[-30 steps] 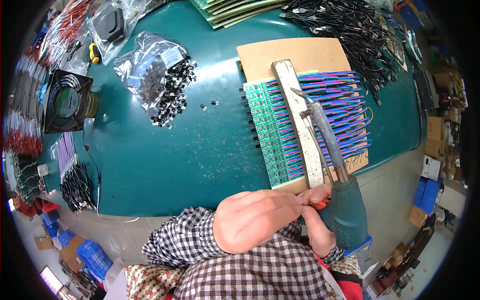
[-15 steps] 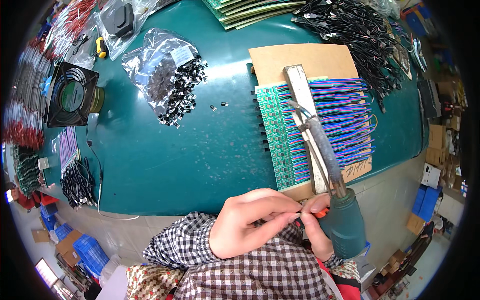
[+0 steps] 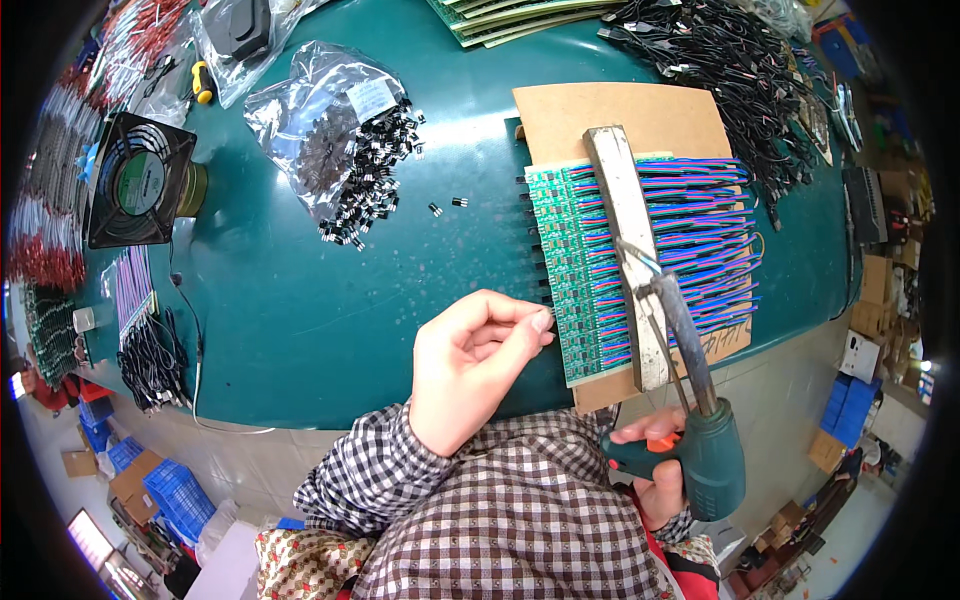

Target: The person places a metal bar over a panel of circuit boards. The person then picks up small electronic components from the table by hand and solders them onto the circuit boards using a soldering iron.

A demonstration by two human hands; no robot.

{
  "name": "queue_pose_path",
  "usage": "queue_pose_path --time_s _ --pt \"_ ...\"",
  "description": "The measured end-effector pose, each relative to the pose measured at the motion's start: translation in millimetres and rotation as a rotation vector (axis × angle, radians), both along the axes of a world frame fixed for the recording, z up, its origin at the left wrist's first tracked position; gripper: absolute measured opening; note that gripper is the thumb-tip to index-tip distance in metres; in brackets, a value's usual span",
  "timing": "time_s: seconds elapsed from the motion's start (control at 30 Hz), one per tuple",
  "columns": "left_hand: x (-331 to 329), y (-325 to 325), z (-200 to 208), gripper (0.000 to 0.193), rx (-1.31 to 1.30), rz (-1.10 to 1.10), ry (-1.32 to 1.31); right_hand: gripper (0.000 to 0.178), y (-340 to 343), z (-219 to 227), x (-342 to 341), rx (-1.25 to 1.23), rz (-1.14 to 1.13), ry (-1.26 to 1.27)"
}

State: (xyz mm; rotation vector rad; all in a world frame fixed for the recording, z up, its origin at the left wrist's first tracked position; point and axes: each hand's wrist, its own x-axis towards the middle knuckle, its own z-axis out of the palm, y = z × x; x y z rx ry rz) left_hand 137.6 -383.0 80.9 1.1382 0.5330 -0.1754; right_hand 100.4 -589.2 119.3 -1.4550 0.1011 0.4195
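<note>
My left hand (image 3: pixel 465 370) is closed in a pinch at the left edge of a panel of green circuit boards (image 3: pixel 570 290). Whatever small piece its fingertips grip is hidden or too small to name. My right hand (image 3: pixel 662 492) is wrapped round the dark green body of a trigger-style soldering gun (image 3: pixel 715 460) with an orange trigger. The gun's metal barrel slants up and left, its thin tip over a whitish metal bar (image 3: pixel 622 190) lying across the boards. Rows of blue, pink and black wires (image 3: pixel 690 255) run right from the boards. Small black parts stick out along the upper left edge.
A brown cardboard sheet (image 3: pixel 620 110) lies under the boards. Left of them, small black components (image 3: pixel 375 190) spill from a clear bag (image 3: pixel 310 95), two lying apart. A black fan (image 3: pixel 140 180) stands farther left. Black cables (image 3: pixel 710 90) and stacked green panels (image 3: pixel 510 25) lie at the back.
My hands have parted. The left has moved up and left to the boards' edge; the right has shifted slightly right and down with the soldering gun. The view has shifted slightly.
</note>
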Motion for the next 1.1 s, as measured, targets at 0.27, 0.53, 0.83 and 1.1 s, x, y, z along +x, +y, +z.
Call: queue_pose_path --time_s 0.27,0.53,0.83,1.1 --pt "8.2 0.9 -5.4 0.014 -0.123 -0.059 0.111 0.059 -0.3 5.3 -12.3 -0.089 -0.105 0.057" --pt "8.1 -2.3 -5.8 0.012 -0.098 -0.036 0.106 0.035 -17.1 -2.1 -21.9 -0.008 -0.055 0.013" --pt "7.4 -3.2 -5.4 0.011 -0.07 -0.037 0.106 0.026 -21.3 -6.0 -22.1 -0.238 0.072 -0.044" --pt "8.2 -2.2 -7.0 0.01 -0.075 -0.056 0.103 0.024 -22.1 -9.1 -22.1 -0.288 0.136 -0.086"
